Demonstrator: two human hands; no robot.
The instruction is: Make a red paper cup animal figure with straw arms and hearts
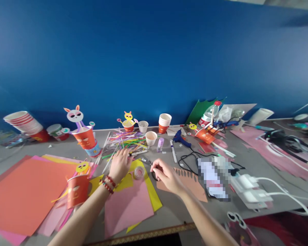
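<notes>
My left hand [121, 164], with beaded bracelets on its wrist, rests with fingers stretched out at the near edge of a pile of coloured strips [128, 140]. A marker [138, 153] lies right at its fingertips. My right hand [165, 175] has its fingers closed round the dark handles of small scissors [148, 162], whose blades point away to the left. Between the hands a roll of clear tape [139, 173] sits on yellow paper [152, 198]. Pink paper [129, 208] lies in front of it. Right of my right hand is a peach sheet with cut-out ovals [192, 188].
An orange cup with a yellow paper figure [77, 191] stands left of my left arm, beside large orange paper [28, 194]. At the back are stacked cups [164, 123], a glue stick [160, 145] and a blue glue gun [181, 138]. A power strip [251, 191] with cables lies right.
</notes>
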